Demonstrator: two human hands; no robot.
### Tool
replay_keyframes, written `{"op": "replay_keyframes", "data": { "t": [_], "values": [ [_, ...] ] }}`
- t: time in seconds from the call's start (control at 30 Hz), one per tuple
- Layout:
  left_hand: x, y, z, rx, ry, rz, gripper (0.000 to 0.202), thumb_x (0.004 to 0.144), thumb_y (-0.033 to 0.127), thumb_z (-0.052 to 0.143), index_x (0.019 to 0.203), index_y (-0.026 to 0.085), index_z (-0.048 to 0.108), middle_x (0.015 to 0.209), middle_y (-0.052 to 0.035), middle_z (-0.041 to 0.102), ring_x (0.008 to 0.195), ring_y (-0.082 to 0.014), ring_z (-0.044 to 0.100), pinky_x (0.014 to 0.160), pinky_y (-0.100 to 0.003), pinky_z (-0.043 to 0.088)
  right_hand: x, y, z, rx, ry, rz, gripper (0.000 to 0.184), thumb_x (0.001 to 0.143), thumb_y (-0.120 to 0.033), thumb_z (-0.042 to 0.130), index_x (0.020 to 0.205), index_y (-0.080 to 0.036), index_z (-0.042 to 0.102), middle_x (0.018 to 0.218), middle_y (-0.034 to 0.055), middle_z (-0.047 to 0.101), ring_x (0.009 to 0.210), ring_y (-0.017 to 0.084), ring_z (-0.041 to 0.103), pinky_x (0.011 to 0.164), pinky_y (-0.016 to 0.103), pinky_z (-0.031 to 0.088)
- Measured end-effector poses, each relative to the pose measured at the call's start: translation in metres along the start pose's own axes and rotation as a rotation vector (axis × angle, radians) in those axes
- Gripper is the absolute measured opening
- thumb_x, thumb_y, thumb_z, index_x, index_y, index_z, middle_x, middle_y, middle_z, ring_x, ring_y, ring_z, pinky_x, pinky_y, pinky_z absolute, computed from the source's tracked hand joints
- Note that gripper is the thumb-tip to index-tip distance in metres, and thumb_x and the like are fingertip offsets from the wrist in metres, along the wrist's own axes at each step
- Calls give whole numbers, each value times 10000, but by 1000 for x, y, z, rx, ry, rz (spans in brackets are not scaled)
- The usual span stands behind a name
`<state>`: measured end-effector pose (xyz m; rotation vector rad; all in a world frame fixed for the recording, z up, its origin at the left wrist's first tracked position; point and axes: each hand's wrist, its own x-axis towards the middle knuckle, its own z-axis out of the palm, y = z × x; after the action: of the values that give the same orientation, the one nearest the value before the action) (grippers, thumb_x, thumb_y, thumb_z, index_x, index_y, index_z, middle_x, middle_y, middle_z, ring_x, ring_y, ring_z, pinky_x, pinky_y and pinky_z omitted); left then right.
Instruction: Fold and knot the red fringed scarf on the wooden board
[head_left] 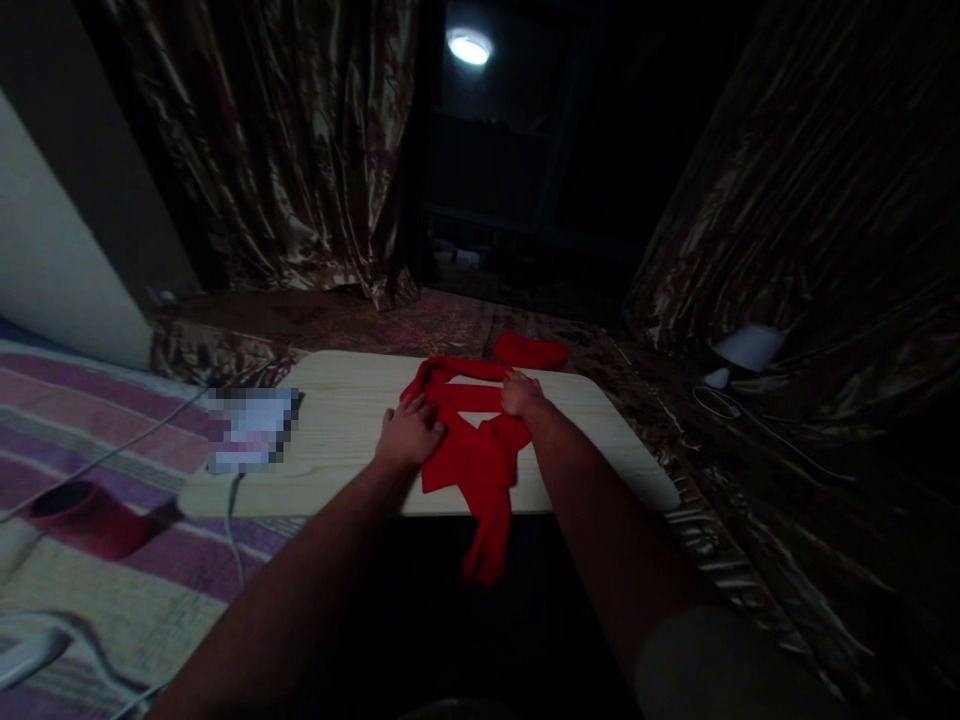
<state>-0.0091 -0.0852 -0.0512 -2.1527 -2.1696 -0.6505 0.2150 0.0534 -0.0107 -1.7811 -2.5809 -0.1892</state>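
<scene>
A red piece of cloth [469, 450], long and partly folded, is spread over a pale wooden board [337, 400]. One of its ends hangs over the near edge of the board. My left hand [410, 432] lies on the cloth's left side with the fingers apart. At the upper right, my right hand [520, 394] has its fingers curled onto the cloth. Behind the right hand, a separate-looking red bundle [529, 351] rests by the board's far edge; whether it joins the cloth cannot be seen.
A phone-like device [255, 430], blurred out, lies on the board's left with a white cable. Left of it, a dark red cup-like container [90, 518] sits on a striped bedspread [180, 570]. Patterned curtains [300, 150] hang behind. A white lamp [748, 348] stands at right.
</scene>
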Motion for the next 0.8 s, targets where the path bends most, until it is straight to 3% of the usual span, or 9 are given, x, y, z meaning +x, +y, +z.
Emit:
{"op": "replay_keyframes", "data": {
  "t": [0.1, 0.17, 0.33, 0.43, 0.63, 0.8],
  "values": [
    [1, 0, 1, -2, 6, -1, 498, 942, 467, 419, 1335, 262, 646, 1561, -96, 488, 1407, -339, 439, 1100, -574, 383, -5, 11, -8, -35, 112, -52, 635, 877, -139, 477, 1511, -124, 476, 1667, 121, 296, 1537, 272, 224, 1229, 521, 218],
    [2, -1, 2, -7, 0, -4, 511, 940, 473, 420, 1341, 246, 643, 1566, -107, 481, 1410, -348, 434, 1098, -584, 379, -10, 22, -11, -34, 165, -99, 618, 867, -118, 483, 1484, -120, 513, 1653, 116, 328, 1542, 277, 217, 1234, 519, 209],
    [3, -3, 4, -14, -22, -5, 530, 945, 487, 411, 1370, 252, 624, 1590, -103, 449, 1422, -360, 417, 1107, -603, 360, -24, 50, -11, 67, 14, -82, 401, 840, -165, 601, 1211, -204, 748, 1361, 117, 670, 1330, 272, 549, 1117, 352, 400],
    [4, -3, 4, -10, -35, -13, 546, 946, 496, 408, 1397, 259, 605, 1598, -99, 437, 1433, -367, 404, 1117, -618, 345, -33, 58, -7, 118, 48, -61, 347, 859, -150, 581, 1135, -220, 780, 1254, 86, 732, 1205, 222, 642, 1038, 268, 447],
    [5, -4, 3, 14, -36, 8, 543, 958, 507, 384, 1390, 267, 607, 1596, -88, 443, 1427, -358, 417, 1098, -611, 372, -64, 52, 6, 344, 222, 249, 357, 914, -151, 486, 1115, -216, 773, 1158, 74, 761, 1045, 206, 706, 908, 265, 505],
    [8, -5, 6, 60, -45, 25, 537, 965, 492, 359, 1382, 259, 604, 1587, -106, 453, 1417, -354, 434, 1087, -600, 391, -105, 35, 16, 294, 431, 214, 306, 942, -190, 484, 1102, -179, 744, 1164, 113, 726, 1130, 232, 632, 1007, 313, 458]
  ]
}}
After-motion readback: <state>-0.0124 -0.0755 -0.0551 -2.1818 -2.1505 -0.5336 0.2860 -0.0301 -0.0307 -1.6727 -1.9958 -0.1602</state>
